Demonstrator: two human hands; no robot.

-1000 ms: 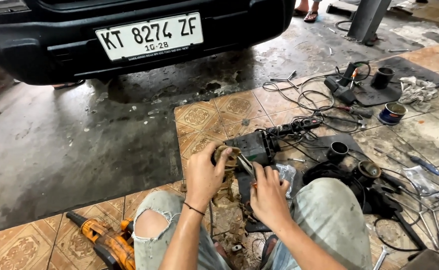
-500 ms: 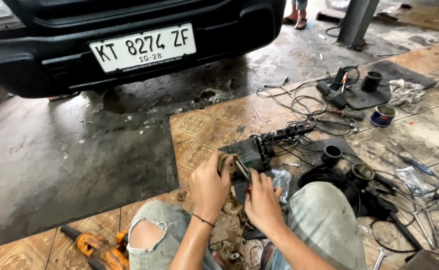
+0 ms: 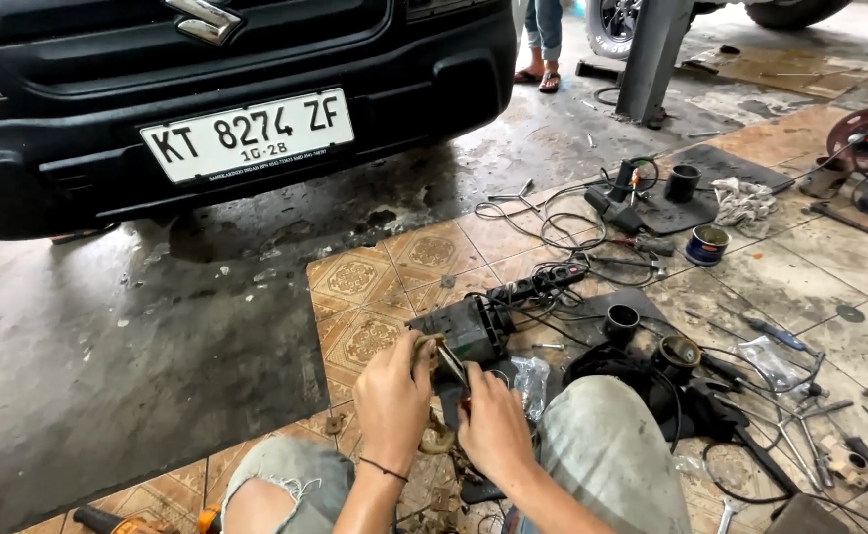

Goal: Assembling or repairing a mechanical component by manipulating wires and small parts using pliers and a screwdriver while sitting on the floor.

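A: What do the two hands hold?

B: The left hand (image 3: 394, 396) and the right hand (image 3: 493, 430) are both closed around a small metal part (image 3: 451, 368) with a rusty brownish piece on it. The fingers are curled tight on it, not open. It sits between the knees, low in the middle of the view (I cannot tell exactly what kind of part it is).

A: And what is near it?

B: At about 1 o'clock from the hands, just beside them, a dark blocky car component (image 3: 464, 329) lies on the patterned floor tiles (image 3: 355, 287). A crumpled clear plastic bag (image 3: 530, 381) is at 3 o'clock, very near. Farther at 2 o'clock there are black cables (image 3: 572, 222), a black round cup (image 3: 620, 321) and a small blue tin (image 3: 708, 243).

A: Anything behind?

B: At 11 o'clock, well apart, the black front bumper (image 3: 256, 188) of a car stands over the wet concrete. At 8 o'clock an orange power tool (image 3: 123, 521) lies by the left knee.
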